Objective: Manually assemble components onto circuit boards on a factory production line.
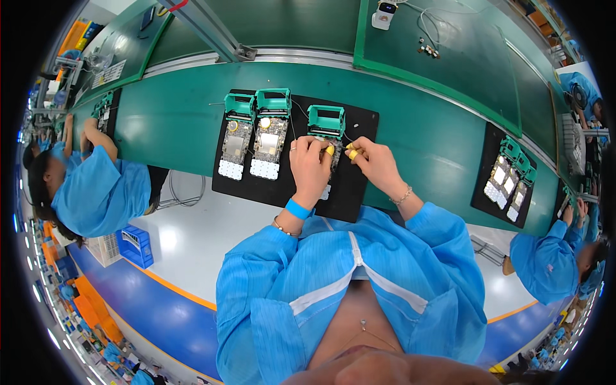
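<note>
On a black mat (224,186) lie three circuit boards, each joined to a teal plastic frame. My left hand (311,168) bends over the right-hand circuit board (326,192), its fingers closed at the board's upper part below the teal frame (326,119). Just right of that board, my right hand (377,163) makes a pinch; anything between its fingertips is too small to name. Yellow finger cots cover fingertips on both hands. The left circuit board (235,147) and the middle circuit board (268,149) lie untouched to the left, with white pads at their near ends.
Thin wires run beside the frames. A green bench (173,122) carries another mat with boards (507,176) at right. Co-workers in blue sit at left (96,186) and right (552,256). A metal post (212,29) rises behind; a blue crate (135,246) stands on the floor.
</note>
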### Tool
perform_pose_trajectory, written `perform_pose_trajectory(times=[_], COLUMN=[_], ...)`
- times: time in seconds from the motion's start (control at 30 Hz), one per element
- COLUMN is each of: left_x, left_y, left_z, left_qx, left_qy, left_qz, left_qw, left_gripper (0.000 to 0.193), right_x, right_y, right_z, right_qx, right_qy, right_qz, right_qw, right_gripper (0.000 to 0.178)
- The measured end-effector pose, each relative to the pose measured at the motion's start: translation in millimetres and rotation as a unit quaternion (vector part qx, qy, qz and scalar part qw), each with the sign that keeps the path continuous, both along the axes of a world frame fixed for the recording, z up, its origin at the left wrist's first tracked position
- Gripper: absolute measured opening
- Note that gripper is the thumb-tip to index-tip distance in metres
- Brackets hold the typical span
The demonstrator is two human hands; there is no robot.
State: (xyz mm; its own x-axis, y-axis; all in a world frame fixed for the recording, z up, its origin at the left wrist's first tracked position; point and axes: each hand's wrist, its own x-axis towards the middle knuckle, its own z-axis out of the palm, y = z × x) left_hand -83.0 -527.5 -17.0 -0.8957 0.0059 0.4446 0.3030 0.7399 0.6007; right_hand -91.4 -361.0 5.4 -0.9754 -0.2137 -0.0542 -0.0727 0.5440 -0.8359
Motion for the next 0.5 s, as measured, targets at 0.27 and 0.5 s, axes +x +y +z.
perform_pose_trajectory(times=[0.27,0.5], left_x=[6.1,19.2], left_y=[0.9,-1.8], left_z=[11.9,4.0], left_qx=[-0.05,-0.038], left_qy=[-0.013,-0.053], left_qz=[0.018,0.003], left_qw=[0.998,0.998], left_gripper=[0.033,0.063], right_x=[3.2,1.8], right_y=[3.1,8.4], right_z=[0.5,-1.8], right_qx=[0.051,0.082], right_qy=[0.092,0.164], right_qz=[0.006,0.017], right_qw=[0.994,0.983], right_gripper=[0.009,0.008])
